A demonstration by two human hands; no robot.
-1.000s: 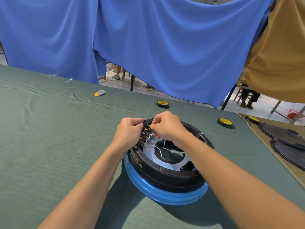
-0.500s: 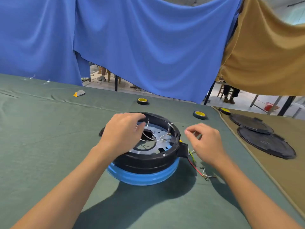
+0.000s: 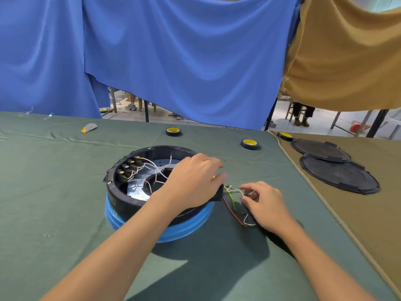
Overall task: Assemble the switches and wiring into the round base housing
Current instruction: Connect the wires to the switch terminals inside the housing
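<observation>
The round base housing is black, sits on a blue ring and stands mid-table on green cloth. A row of switches lines its left inner wall, with thin white wires looping from them across the inside. My left hand lies over the right rim, fingers curled on it, thumb by a black tab. Loose red, yellow-green and white wires trail from that tab onto the cloth. My right hand is down there, thumb and index finger pinching the white wire.
Two tape rolls with yellow cores lie behind the housing, a third by the cloth seam. Two black round covers overlap on the brown cloth at right. A small grey and yellow piece lies far left. Blue and tan curtains hang behind.
The housing has turned, so the switches went from the far side to the left. My right hand left the switches and went down to the loose wires on the cloth.
</observation>
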